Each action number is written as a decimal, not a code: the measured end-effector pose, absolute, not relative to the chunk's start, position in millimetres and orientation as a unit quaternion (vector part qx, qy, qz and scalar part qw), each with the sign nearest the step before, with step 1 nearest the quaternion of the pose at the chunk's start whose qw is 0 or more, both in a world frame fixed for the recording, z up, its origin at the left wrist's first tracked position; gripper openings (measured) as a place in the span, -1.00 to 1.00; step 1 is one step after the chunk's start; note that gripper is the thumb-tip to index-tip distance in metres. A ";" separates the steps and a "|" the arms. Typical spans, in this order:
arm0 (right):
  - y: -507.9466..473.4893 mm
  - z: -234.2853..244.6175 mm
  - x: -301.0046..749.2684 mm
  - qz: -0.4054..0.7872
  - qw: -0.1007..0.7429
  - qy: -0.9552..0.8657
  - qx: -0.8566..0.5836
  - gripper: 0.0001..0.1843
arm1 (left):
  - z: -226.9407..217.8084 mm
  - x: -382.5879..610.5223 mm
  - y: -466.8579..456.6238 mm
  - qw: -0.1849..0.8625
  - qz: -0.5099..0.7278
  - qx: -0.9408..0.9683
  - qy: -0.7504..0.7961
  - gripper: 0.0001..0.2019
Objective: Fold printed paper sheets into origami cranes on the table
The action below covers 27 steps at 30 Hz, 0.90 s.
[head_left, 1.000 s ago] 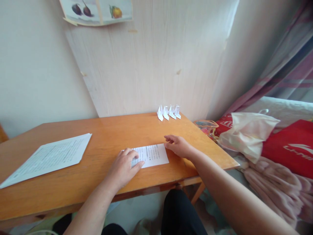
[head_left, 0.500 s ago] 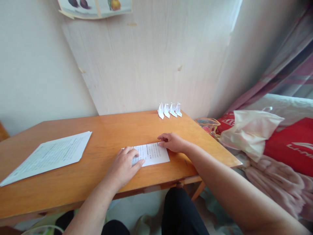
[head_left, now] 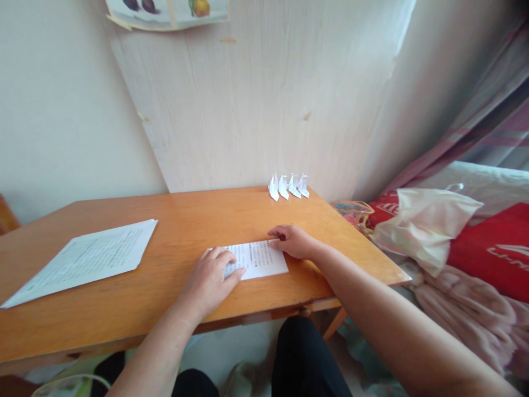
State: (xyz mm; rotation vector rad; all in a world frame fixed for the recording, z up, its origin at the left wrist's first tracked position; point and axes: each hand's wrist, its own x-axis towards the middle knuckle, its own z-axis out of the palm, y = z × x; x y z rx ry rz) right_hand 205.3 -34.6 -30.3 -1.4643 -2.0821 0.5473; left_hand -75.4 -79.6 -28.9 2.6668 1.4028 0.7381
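Note:
A small rectangular sheet of printed paper (head_left: 261,260) lies flat near the front edge of the wooden table. My left hand (head_left: 212,275) rests on its left part, fingers stretched out and thumb apart, hiding that end. At the upper right corner of the sheet is my right hand (head_left: 292,241). Its thumb touches the paper, while the index finger reaches out above with a gap between them; the other fingers are partly hidden. Several folded white paper figures (head_left: 295,187) stand in a row at the table's back edge.
On the left of the table (head_left: 198,215) lies a stack of printed sheets (head_left: 95,256). Beyond the right edge are a plastic basket (head_left: 353,208), a pale plastic bag (head_left: 430,220), a red bag (head_left: 491,248) and a pink blanket (head_left: 467,309). A wall panel (head_left: 256,99) stands behind.
The view has shifted very slightly. Both hands and the sheet stay in nearly the same place.

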 end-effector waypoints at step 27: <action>-106.6 -3.8 151.2 0.060 0.356 -0.782 -0.508 -0.59 | -25.8 -70.7 -82.2 0.008 0.214 0.858 0.468 -0.78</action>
